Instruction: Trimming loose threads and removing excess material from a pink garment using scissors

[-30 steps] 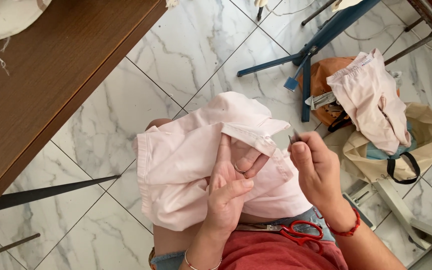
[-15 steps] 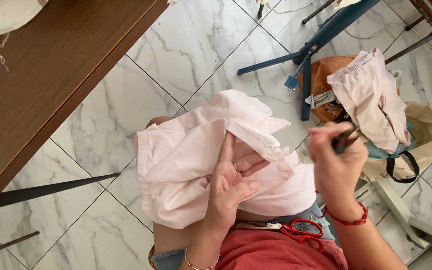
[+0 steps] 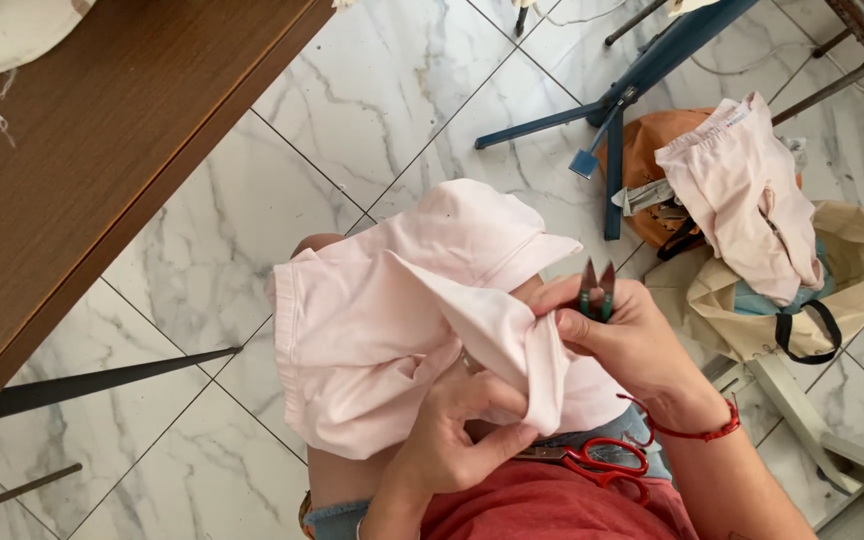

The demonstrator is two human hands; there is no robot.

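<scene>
A pale pink garment (image 3: pixel 382 320) lies bunched over my lap and knee. My left hand (image 3: pixel 457 425) grips a fold of it from below, fingers tucked under the cloth. My right hand (image 3: pixel 627 335) pinches the same fold at its edge and also holds small green thread snips (image 3: pixel 596 288), blades pointing up and apart. Red-handled scissors (image 3: pixel 602 460) rest on my lap beside my right wrist, which wears a red cord bracelet.
A brown wooden table (image 3: pixel 82 170) fills the upper left, with pale cloth on its corner. On the marble tile floor to the right stand an orange bag (image 3: pixel 642 160), another pink garment (image 3: pixel 742 195) draped over a beige tote bag (image 3: pixel 852 290), and blue chair legs (image 3: pixel 632 90).
My right hand swung out to the right with the snips, then came back to the garment. The cloth has been refolded, and my left hand now grips it from beneath.
</scene>
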